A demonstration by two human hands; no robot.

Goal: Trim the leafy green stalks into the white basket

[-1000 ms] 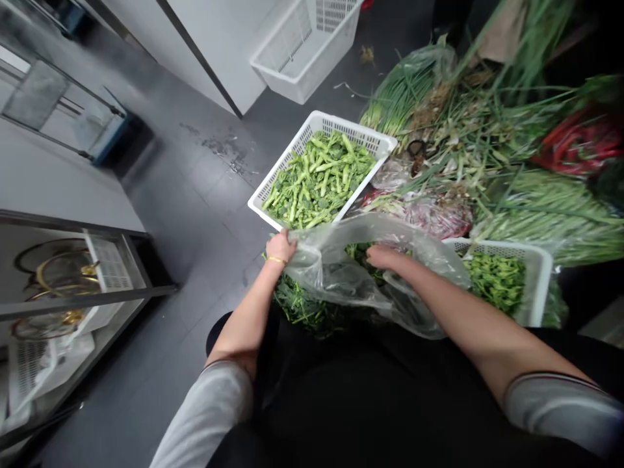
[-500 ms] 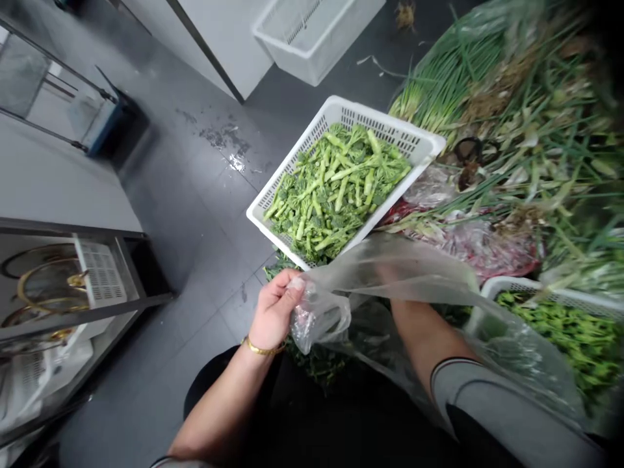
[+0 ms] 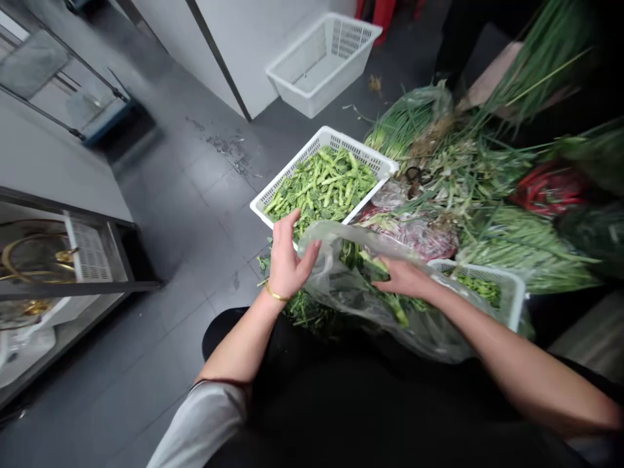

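My left hand (image 3: 286, 260) is held up with thumb and fingers apart beside the rim of a clear plastic bag (image 3: 336, 292). It grips nothing. My right hand (image 3: 402, 278) is at the bag's mouth, its fingers closed around green broccolini stalks (image 3: 397, 307). Some of the leafy stalks lie partly behind the plastic. Just beyond my left hand, a white slotted basket (image 3: 325, 135) holds a heap of cut broccolini (image 3: 324, 185). Dark leafy greens (image 3: 309, 312) show below the bag, near my lap.
At the right, spring onions (image 3: 404, 120) and bagged vegetables (image 3: 414, 234) cover the floor. Another white basket (image 3: 514, 292) with greens stands by my right forearm. A white crate (image 3: 312, 97) is against the wall, and a metal shelf (image 3: 141, 289) stands left.
My left hand has let go of the bag's edge and opened. My right hand has come up from inside the bag with broccolini. The view has shifted, showing more of the right side.
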